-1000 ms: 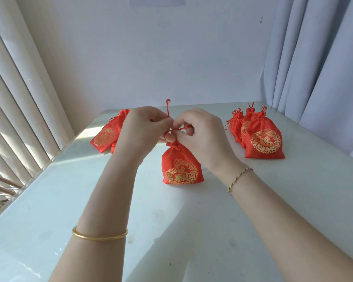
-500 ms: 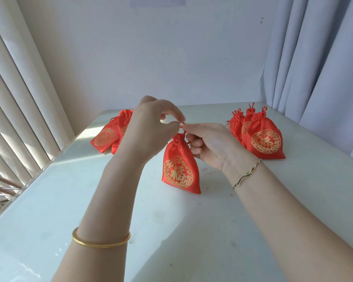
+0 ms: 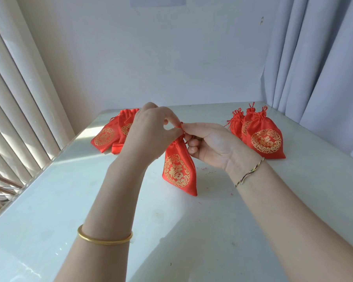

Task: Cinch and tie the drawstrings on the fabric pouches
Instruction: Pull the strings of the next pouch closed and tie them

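A red satin pouch [image 3: 178, 169] with a gold emblem hangs tilted at the table's centre, its neck gathered tight and its lower corner touching the tabletop. My left hand [image 3: 151, 133] pinches the red drawstring [image 3: 181, 127] just above the neck. My right hand [image 3: 210, 143], palm turned toward me, holds the same cord from the right side, its fingers curled by the neck. The knot itself is mostly hidden between my fingertips.
A pile of flat red pouches [image 3: 112, 135] lies at the back left. Several cinched pouches [image 3: 261, 137] stand at the back right. The white table [image 3: 192, 231] meets vertical blinds on the left and grey curtains [image 3: 318, 58] on the right.
The pouch has lifted and tilted, its bottom swinging toward me. My right hand rolled palm-up and dropped beside the neck. The upright cord end seen earlier is gone from sight.
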A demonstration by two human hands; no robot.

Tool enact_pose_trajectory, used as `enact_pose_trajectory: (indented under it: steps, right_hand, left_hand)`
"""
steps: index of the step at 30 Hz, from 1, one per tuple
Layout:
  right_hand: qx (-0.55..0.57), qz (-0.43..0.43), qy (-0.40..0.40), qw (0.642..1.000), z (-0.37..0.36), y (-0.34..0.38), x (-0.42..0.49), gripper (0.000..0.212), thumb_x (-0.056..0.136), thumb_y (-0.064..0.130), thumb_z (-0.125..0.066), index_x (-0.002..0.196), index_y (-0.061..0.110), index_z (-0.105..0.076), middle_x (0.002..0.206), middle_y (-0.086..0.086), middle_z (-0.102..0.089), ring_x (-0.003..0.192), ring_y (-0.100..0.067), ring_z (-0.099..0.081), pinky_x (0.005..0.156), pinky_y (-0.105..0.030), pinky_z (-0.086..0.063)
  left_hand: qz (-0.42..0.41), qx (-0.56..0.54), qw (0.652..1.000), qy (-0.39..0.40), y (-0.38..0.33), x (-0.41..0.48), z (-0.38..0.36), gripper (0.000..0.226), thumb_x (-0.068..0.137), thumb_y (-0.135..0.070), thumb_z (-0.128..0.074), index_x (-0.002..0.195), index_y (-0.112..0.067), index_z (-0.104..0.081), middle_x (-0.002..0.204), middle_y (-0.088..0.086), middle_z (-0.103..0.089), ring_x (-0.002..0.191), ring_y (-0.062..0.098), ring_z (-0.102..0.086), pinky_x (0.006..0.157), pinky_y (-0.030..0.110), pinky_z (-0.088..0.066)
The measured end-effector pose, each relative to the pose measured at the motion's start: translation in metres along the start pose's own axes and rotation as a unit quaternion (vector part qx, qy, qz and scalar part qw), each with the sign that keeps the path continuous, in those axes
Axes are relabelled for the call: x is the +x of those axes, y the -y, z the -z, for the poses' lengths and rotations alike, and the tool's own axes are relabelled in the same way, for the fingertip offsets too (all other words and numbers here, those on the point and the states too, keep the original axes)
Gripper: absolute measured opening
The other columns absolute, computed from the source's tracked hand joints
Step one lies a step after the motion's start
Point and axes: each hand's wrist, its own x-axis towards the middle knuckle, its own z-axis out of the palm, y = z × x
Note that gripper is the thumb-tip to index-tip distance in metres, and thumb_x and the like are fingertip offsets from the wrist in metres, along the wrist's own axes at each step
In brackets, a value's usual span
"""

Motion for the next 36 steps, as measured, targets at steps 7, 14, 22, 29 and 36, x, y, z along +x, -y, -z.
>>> enact_pose_trajectory:
  steps: [7,14,22,29,36]
  right_hand:
    - [-0.110,0.056,-0.079,0.989,0.010,0.001,0.003,0.009,0.083,0.001,-0.065,0.076,0.006,-0.062,0.056,0.001,-0.039,0.037,-0.003,-0.031,0.039,-0.015,-0.028]
    - [-0.236,0.122,-0.135,0.955,0.019,-0.003,0.006,0.018,0.084,0.005,-0.065,0.068,0.012,-0.060,0.060,0.003,-0.044,0.046,-0.005,-0.034,0.044,-0.015,-0.030]
    - [-0.273,0.110,-0.146,0.945,0.034,-0.013,0.013,0.012,0.086,0.007,-0.063,0.075,0.012,-0.062,0.064,0.000,-0.050,0.036,0.001,-0.039,0.040,-0.013,-0.030]
    - [-0.385,0.078,-0.128,0.911,0.037,-0.007,-0.013,0.044,0.074,0.026,-0.077,0.106,0.010,-0.051,0.105,-0.004,-0.053,0.070,-0.019,-0.063,0.048,-0.025,-0.043]
    - [-0.461,0.104,-0.142,0.870,0.078,-0.010,-0.035,0.018,0.079,0.016,-0.071,0.068,0.002,-0.064,0.060,-0.007,-0.056,0.055,-0.014,-0.049,0.058,-0.031,-0.037]
  left_hand:
    - [0.043,-0.096,0.994,0.019,0.012,0.001,-0.001,0.018,0.087,-0.013,-0.060,0.072,-0.021,-0.052,0.072,0.011,-0.060,0.066,0.027,-0.056,0.067,0.045,-0.051]
    - [0.080,-0.088,0.992,0.031,0.023,0.001,0.003,0.020,0.087,-0.007,-0.055,0.070,-0.017,-0.050,0.067,-0.001,-0.049,0.061,0.016,-0.041,0.058,0.029,-0.036]
    - [0.117,-0.118,0.982,0.092,0.022,-0.002,-0.008,0.009,0.090,-0.007,-0.052,0.082,-0.010,-0.053,0.075,0.003,-0.055,0.064,0.014,-0.054,0.056,0.026,-0.050]
    - [0.198,-0.403,0.891,0.073,0.003,0.000,-0.015,0.010,0.093,-0.001,-0.048,0.084,-0.002,-0.050,0.083,0.018,-0.061,0.066,0.021,-0.067,0.063,0.027,-0.059]
    - [0.203,-0.518,0.823,0.111,-0.042,-0.006,-0.041,0.005,0.094,-0.004,-0.049,0.092,0.000,-0.051,0.077,0.014,-0.061,0.067,0.022,-0.069,0.070,0.030,-0.060]
